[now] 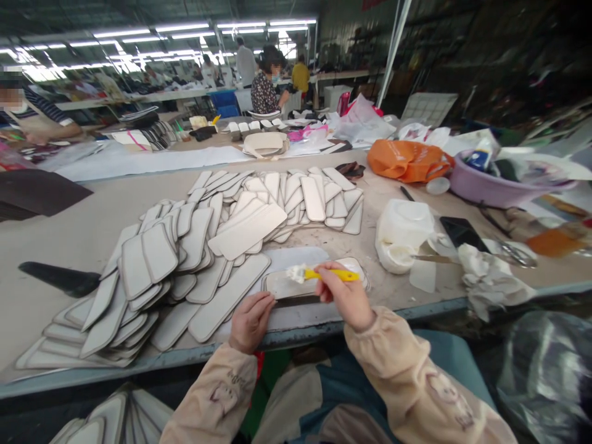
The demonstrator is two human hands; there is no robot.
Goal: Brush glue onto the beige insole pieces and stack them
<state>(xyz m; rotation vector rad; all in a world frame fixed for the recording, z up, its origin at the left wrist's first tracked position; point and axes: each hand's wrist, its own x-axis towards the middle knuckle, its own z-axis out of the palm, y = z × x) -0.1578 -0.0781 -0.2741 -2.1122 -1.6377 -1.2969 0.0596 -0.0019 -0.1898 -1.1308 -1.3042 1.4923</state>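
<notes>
My right hand [345,296] pinches a paintbrush [348,275] with a yellow handle. The white-coated bristles point left, at the top face of a pale oblong panel [289,290] with rounded ends and a darker edge. Closed fingers of my left hand [252,320] grip that panel's left end near the table's front edge. Beneath it, white paper [287,316] covers the tabletop. A big heap of similar panels [194,240] spreads to the left and behind. Right of my hands stands a cut white plastic jug [407,228], with a thin stick across its opening.
A black tool-like handle [60,277] lies left of the heap. Rightward are a phone [462,233], crumpled paper [493,280], an orange bag [407,160] and a loaded purple basin [494,185]. Co-workers [268,83] sit or stand beyond the table.
</notes>
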